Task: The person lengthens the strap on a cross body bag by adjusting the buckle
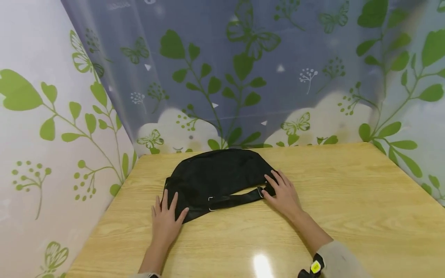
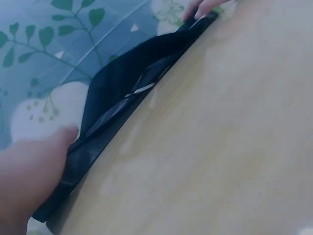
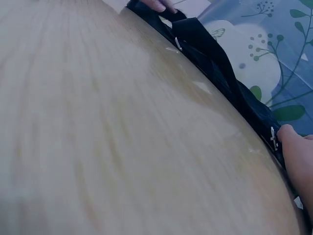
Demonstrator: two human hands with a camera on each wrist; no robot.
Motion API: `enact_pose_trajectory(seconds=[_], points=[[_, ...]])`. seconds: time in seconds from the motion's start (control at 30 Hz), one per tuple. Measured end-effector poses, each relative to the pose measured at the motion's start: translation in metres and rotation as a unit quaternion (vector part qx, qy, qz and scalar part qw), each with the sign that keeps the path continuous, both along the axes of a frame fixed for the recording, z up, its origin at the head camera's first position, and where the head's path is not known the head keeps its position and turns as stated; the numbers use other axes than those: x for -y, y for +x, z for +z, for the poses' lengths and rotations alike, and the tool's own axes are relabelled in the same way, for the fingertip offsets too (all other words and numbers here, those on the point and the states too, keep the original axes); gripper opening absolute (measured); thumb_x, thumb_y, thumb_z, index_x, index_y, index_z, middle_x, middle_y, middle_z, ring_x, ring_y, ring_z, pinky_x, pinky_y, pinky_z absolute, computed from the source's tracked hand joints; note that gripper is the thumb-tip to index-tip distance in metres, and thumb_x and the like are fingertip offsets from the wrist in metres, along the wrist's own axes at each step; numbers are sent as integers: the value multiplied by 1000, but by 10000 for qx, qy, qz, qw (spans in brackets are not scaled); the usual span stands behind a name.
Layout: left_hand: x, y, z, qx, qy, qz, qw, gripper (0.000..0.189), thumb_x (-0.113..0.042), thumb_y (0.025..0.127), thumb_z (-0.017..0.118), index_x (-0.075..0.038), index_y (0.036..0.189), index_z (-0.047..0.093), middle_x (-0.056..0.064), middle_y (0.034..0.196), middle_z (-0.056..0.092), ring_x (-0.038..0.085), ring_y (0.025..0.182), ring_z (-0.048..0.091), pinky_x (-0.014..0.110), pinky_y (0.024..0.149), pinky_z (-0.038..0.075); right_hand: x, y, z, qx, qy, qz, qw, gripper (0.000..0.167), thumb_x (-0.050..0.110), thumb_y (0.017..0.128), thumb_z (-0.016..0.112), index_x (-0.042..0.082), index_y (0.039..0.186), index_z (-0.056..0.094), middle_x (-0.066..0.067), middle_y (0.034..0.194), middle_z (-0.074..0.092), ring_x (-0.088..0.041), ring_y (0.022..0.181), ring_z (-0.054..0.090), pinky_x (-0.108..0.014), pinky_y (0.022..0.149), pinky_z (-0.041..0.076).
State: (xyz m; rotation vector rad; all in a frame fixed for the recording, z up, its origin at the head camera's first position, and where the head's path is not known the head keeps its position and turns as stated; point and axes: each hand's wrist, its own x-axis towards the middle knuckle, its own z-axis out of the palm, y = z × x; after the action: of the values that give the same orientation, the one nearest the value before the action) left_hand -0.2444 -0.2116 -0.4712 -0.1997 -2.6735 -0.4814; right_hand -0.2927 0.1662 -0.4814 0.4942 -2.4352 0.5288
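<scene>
A black fabric bag [image 1: 222, 170] lies flat on the wooden table, its curved edge toward the back wall. Along its near side runs a black strap [image 1: 236, 199] with metal buckles. My left hand [image 1: 165, 224] rests on the bag's near left corner, fingers spread and fairly straight. On the bag's right end, beside a strap buckle [image 1: 260, 192], lies my right hand [image 1: 283, 195] with its fingers extended. The left wrist view shows the bag [image 2: 132, 63] low along the table, and the right wrist view shows my right hand [image 3: 297, 156] touching its end.
The wood-grain table [image 1: 347, 200] extends to both sides and toward me. Behind it hangs a blue-grey curtain [image 1: 208, 77] printed with leaves and butterflies, close to the bag's far edge. Similar printed sheets [image 1: 52, 127] border the sides. A dark band with a yellow tag [image 1: 315, 267] circles my right wrist.
</scene>
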Motion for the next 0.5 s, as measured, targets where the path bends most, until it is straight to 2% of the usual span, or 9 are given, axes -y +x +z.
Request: enact_pose_trajectory(seconds=[0.1, 0.3, 0.5], points=[[-3, 4, 0, 341, 273, 135, 9990, 70, -46, 90, 53, -5, 142, 32, 23, 148, 9, 52, 129, 9, 63, 96, 20, -2, 1, 1, 21, 147, -58, 9999, 49, 32, 83, 63, 7, 125, 57, -19, 128, 47, -39, 124, 32, -58, 89, 33], [-7, -2, -2, 227, 615, -34, 9978, 68, -40, 89, 57, -5, 142, 33, 21, 148, 9, 51, 128, 14, 62, 94, 25, -7, 7, 5, -64, 431, -295, 9986, 44, 27, 83, 66, 8, 121, 59, -18, 122, 51, -38, 120, 37, -55, 87, 36], [-11, -13, -7, 283, 818, -377, 9955, 65, -39, 90, 57, -7, 142, 34, 18, 149, 11, 47, 130, 16, 61, 96, 23, -21, 24, 2, -237, 543, -386, 9975, 41, 22, 80, 68, 9, 117, 62, -18, 115, 54, -39, 112, 42, -54, 83, 38]])
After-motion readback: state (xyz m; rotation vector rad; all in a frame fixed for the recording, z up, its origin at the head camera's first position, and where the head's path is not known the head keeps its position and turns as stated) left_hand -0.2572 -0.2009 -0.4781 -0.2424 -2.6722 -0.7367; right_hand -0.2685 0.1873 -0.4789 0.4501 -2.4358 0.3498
